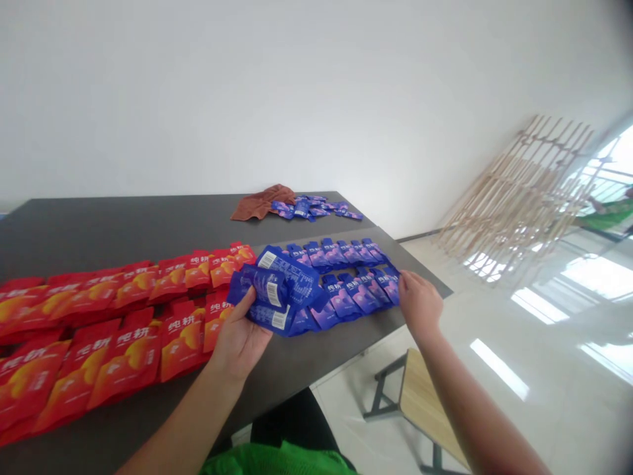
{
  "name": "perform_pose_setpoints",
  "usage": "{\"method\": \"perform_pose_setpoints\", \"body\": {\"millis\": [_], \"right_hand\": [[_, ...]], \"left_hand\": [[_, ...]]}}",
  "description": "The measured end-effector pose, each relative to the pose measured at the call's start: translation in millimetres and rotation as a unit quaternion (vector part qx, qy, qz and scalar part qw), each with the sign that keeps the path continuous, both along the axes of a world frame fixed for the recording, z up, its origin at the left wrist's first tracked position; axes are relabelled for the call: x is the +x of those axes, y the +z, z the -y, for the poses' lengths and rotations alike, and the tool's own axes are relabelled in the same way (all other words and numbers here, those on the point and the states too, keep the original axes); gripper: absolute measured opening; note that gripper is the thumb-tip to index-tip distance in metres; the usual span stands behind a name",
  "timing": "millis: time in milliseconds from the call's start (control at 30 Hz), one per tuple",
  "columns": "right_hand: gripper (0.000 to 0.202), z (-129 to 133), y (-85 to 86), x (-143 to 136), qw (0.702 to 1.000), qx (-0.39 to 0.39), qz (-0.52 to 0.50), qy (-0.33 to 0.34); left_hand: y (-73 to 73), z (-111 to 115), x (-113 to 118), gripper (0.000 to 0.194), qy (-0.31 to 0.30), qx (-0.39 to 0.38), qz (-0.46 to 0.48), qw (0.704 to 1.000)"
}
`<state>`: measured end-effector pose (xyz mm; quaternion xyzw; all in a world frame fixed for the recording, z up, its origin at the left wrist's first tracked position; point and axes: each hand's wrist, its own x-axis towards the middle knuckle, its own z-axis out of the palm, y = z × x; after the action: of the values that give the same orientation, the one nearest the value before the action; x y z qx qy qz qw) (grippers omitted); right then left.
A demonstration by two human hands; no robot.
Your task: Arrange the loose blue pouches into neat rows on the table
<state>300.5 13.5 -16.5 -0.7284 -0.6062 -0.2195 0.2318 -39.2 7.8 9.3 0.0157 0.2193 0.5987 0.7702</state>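
Note:
My left hand (242, 340) holds a fanned bunch of several blue pouches (291, 280), their printed backs with white barcode labels turned up. The thumb presses on the top pouch. My right hand (420, 300) is closed at the right end of the nearer row of blue pouches (356, 293), its fingertips at the edge of the end pouch (389, 282). Those fingertips are partly hidden by the hand itself. Behind lies a second row of blue pouches (331, 253), fronts up and overlapping. The held bunch covers the left ends of both rows.
Two overlapping rows of red pouches (133, 349) cover the left of the dark table (123, 224). A brown cloth (262, 203) and a loose pile of blue pouches (311, 208) lie at the back. A wooden-topped stool (428, 396) stands below; wooden racks (519, 178) lean by the wall.

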Motion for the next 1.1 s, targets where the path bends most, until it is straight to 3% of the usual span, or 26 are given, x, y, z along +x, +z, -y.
{"method": "perform_pose_setpoints", "body": {"millis": [133, 267, 367, 500, 567, 700, 900, 967, 1100], "right_hand": [[0.032, -2, -26.8, -7, 0.987, -0.136, 0.089, 0.021], [0.032, 1, -37.3, -17, 0.985, -0.157, 0.056, 0.041], [0.035, 7, -28.3, -20, 0.991, -0.117, 0.001, 0.059], [0.036, 21, 1.6, -43, 0.979, -0.041, -0.155, 0.122], [0.036, 29, 18.4, -64, 0.937, -0.058, -0.291, 0.183], [0.041, 36, 38.9, -108, 0.787, -0.148, -0.527, 0.283], [0.038, 30, 32.4, -144, 0.653, -0.232, -0.635, 0.341], [0.035, 29, 27.8, -145, 0.632, -0.223, -0.658, 0.344], [0.027, 28, 23.6, -120, 0.67, -0.106, -0.673, 0.293]], "left_hand": [[-1.0, 0, 0, 0.038, -0.007, -0.01, -0.004, 1.0], [-4.7, -2, -2, 0.037, -0.006, -0.001, -0.011, 1.0], [-8.2, -4, -1, 0.036, -0.009, 0.002, -0.009, 1.0], [-12.2, -2, 3, 0.031, -0.023, -0.013, -0.023, 0.999], [-12.9, 1, 5, 0.029, -0.034, -0.018, -0.04, 0.998], [-13.6, 7, 10, 0.027, -0.059, -0.017, -0.088, 0.994], [-17.3, 10, 12, 0.032, -0.078, -0.002, -0.11, 0.991], [-16.3, 8, 11, 0.032, -0.063, 0.0, -0.105, 0.992], [-7.8, 3, 3, 0.032, -0.008, -0.014, -0.087, 0.996]]}}
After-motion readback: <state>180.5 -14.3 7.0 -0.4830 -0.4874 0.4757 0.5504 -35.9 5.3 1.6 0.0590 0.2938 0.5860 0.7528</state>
